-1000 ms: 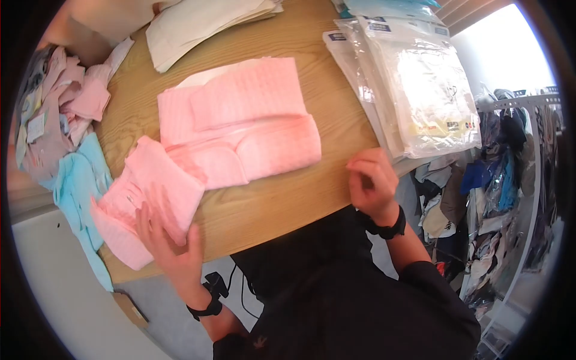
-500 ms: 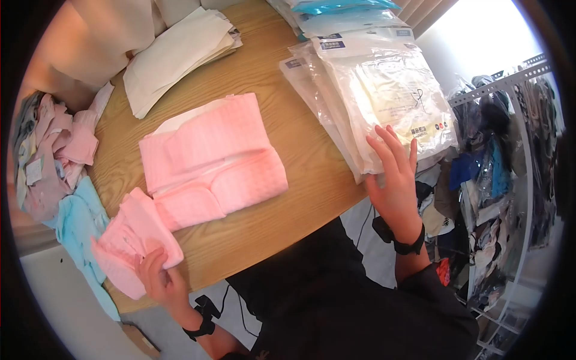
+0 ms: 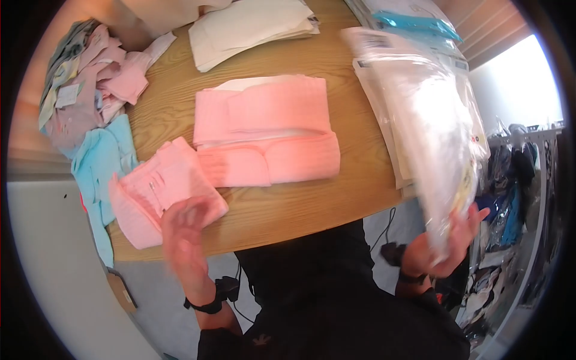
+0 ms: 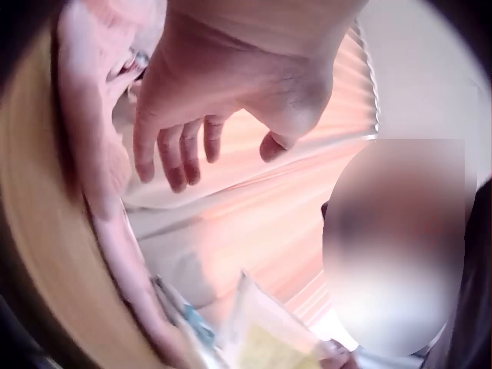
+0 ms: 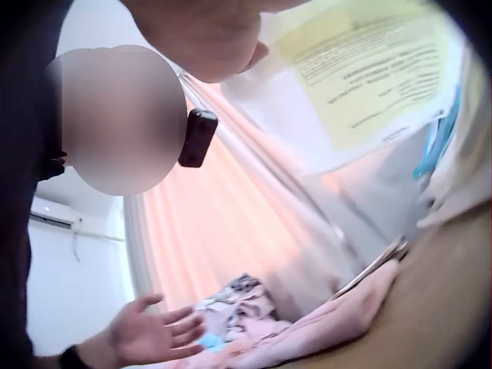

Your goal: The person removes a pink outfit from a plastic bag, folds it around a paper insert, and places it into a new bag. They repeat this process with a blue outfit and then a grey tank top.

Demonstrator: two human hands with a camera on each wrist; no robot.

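Note:
At the table's right edge the right hand [image 3: 441,249] grips the lower end of a clear plastic bag [image 3: 429,114], which tilts up off the bag pile. In the right wrist view a yellow printed sheet [image 5: 361,69] shows in the bag. The left hand [image 3: 189,243] hovers by the near edge of a small folded pink garment [image 3: 174,180]; in the left wrist view that hand [image 4: 231,92] has loose, spread fingers and holds nothing. Behind lies a larger folded pink quilted garment [image 3: 270,132], flat on the wooden table [image 3: 294,210].
White sheets [image 3: 252,30] lie at the back of the table. Piled clothes [image 3: 90,90] and a light blue garment [image 3: 102,162] fill the left side. More bags [image 3: 384,108] lie at the right, beside a rack of bagged clothes [image 3: 510,174].
The right hand has taken hold of the top bag and lifted it toward the body. My left hand has come off the small pink garment. The head view has shifted.

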